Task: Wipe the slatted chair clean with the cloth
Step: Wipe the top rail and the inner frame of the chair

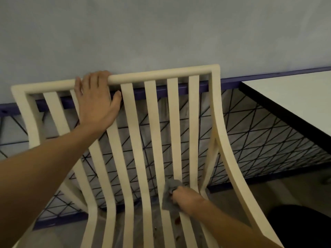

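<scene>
Head view: person wipes cream slatted chair (161, 76) w/ grey cloth (168, 193).
Left hand (96, 99) is at chair's top edge, left of middle, fingers curled over it, thumb spread. Right hand (185, 197) grips bunched cloth, pressed on a slat right of middle, low on the back. White table (295, 97) stands at right.

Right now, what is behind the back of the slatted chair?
Through the gaps of the slatted chair: a black wire lattice, a purple rail and the grey wall. The slats, the left hand and the cloth hide parts of them.
</scene>
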